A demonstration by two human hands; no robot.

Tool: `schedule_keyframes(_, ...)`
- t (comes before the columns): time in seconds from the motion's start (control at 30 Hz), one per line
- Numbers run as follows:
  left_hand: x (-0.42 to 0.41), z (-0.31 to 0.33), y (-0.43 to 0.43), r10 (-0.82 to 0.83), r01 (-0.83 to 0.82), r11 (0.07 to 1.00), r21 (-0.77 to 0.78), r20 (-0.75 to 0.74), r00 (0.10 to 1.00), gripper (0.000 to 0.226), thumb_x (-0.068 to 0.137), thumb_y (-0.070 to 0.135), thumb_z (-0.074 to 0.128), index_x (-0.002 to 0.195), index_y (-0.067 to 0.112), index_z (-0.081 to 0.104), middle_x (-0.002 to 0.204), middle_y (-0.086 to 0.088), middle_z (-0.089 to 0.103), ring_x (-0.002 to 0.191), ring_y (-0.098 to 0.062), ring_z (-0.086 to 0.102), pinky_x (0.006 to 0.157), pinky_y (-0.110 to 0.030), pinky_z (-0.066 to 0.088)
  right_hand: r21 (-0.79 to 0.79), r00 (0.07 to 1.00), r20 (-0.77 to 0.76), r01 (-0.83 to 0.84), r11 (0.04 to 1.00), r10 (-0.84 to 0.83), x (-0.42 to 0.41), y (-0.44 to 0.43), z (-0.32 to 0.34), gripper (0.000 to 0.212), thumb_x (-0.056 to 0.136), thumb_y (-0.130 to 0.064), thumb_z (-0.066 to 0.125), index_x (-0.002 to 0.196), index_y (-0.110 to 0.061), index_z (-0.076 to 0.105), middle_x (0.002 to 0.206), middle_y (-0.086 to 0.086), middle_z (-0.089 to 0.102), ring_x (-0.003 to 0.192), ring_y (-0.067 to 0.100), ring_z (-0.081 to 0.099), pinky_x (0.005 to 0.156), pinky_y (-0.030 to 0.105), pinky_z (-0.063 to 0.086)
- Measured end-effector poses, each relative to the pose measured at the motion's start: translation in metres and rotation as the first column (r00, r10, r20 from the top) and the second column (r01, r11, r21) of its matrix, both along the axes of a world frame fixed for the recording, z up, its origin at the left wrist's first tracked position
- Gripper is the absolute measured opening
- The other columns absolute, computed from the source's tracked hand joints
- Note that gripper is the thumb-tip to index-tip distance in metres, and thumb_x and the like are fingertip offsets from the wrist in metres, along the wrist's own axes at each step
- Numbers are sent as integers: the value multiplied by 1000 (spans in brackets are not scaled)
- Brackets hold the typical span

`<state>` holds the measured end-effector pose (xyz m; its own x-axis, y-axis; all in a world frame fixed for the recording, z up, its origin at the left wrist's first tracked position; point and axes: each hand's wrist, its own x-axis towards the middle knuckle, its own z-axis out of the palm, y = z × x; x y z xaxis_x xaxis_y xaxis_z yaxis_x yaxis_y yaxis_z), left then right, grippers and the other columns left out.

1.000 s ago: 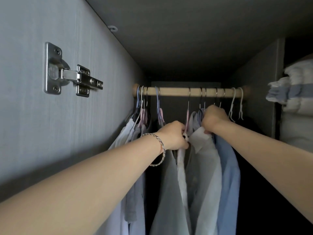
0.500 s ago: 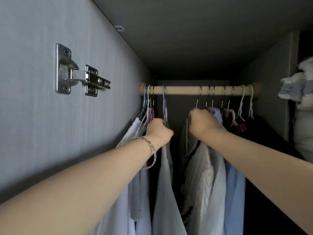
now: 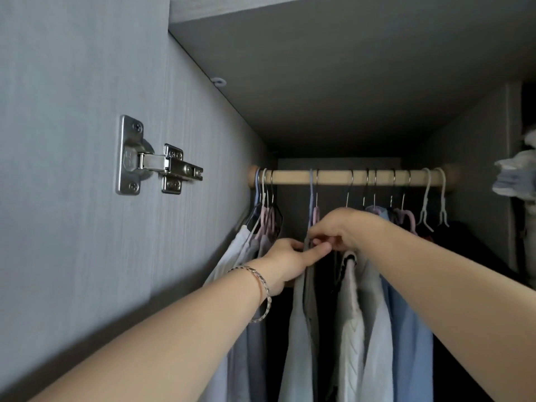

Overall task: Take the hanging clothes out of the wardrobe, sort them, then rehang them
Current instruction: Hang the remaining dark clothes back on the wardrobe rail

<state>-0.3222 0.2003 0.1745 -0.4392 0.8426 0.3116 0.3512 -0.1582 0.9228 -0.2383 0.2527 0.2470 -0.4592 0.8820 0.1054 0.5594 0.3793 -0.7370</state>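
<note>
A wooden rail (image 3: 342,177) crosses the wardrobe with several hangers hooked over it. Pale shirts hang at the far left (image 3: 240,250). A light grey garment (image 3: 298,329) hangs in the middle on a pink hanger (image 3: 315,213). To its right are a white knit top (image 3: 352,320) and a blue shirt (image 3: 412,338). My left hand (image 3: 290,259), with a bracelet on the wrist, pinches the grey garment's top edge. My right hand (image 3: 336,227) meets it there, its fingertips pinching the same fabric just below the pink hanger.
The wardrobe's grey side wall (image 3: 72,198) carries a metal door hinge (image 3: 150,166) close on the left. Two bare white hangers (image 3: 432,198) hang at the rail's right end above dark clothes. Folded bedding (image 3: 519,175) is stacked in the compartment on the right.
My left hand has slid right and my right hand left, so both now meet at the grey garment. The garment's hanger sits further right along the rail, leaving a gap beside the left group.
</note>
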Motion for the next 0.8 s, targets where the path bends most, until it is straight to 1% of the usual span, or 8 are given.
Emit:
schedule_keyframes(0.13, 2, 0, 8, -13, 2, 998, 60, 172, 985, 43, 79, 28, 75, 108, 2, 58, 104, -16, 65, 87, -23, 59, 75, -29, 47, -7, 997, -14, 78, 997, -78, 8, 2, -1, 7, 94, -6, 48, 97, 0, 50, 40, 1, 52, 19, 2, 38, 25, 9, 25)
schedule_keyframes(0.2, 0, 3, 10, 172, -175, 981, 84, 41, 984, 28, 85, 20, 69, 108, 8, 58, 100, -7, 60, 94, -22, 59, 78, -23, 42, 67, 984, -27, 178, 982, -177, 9, 18, -3, 50, 91, -8, 54, 136, -1, 34, 53, 3, 59, 28, 4, 45, 27, 9, 28)
schedule_keyframes(0.3, 3, 10, -4, 309, -280, 949, 144, -260, 915, 19, 94, 28, 55, 100, 11, 59, 94, -4, 58, 102, -24, 59, 77, -22, 40, 207, 968, 11, 243, 948, -251, 10, 21, -6, 58, 93, -16, 54, 145, -11, 29, 106, 14, 64, 73, 14, 69, 49, 16, 42)
schedule_keyframes(0.37, 0, 17, -18, 479, -417, 873, 252, -606, 636, 26, 98, 31, 42, 103, 10, 57, 104, -9, 60, 106, -28, 56, 81, -31, 44, 410, 929, 195, 216, 886, -316, 13, 16, -8, 61, 93, -17, 53, 146, -13, 23, 143, 12, 43, 131, 18, 45, 80, 20, 39)
schedule_keyframes(0.47, -18, 33, -32, 579, -511, 755, 412, -784, 224, 25, 96, 21, 45, 118, 13, 54, 122, -8, 51, 116, -27, 45, 88, -36, 41, 560, 928, 162, 193, 805, -335, 7, 4, -4, 36, 90, -8, 53, 126, -6, 53, 128, 16, 56, 120, 27, 53, 91, 29, 45)
schedule_keyframes(0.6, -35, 51, -40, 406, -621, 771, 141, -860, 309, 28, 93, 15, 49, 119, 7, 54, 124, -13, 54, 119, -30, 45, 91, -35, 42, 403, 975, -221, 116, 908, -26, -33, -7, 6, 18, 89, -11, 52, 97, 0, 64, 104, 15, 66, 96, 30, 65, 82, 30, 52)
schedule_keyframes(0.7, -38, 44, -43, 256, -612, 790, 18, -918, 302, 27, 90, 19, 49, 114, 8, 57, 119, -11, 58, 122, -32, 40, 97, -33, 37, 59, 963, -244, -104, 993, 115, -63, -18, -4, 20, 92, -8, 49, 72, -7, 52, 76, 11, 58, 68, 24, 60, 63, 31, 51)
schedule_keyframes(0.8, -44, 32, -40, 193, -565, 817, -117, -867, 460, 33, 82, 21, 58, 114, 12, 58, 117, -11, 61, 118, -32, 51, 95, -33, 44, 8, 974, -210, -85, 996, 85, -79, -14, -18, 13, 90, -15, 57, 82, -4, 55, 66, 6, 48, 53, 15, 46, 45, 22, 37)
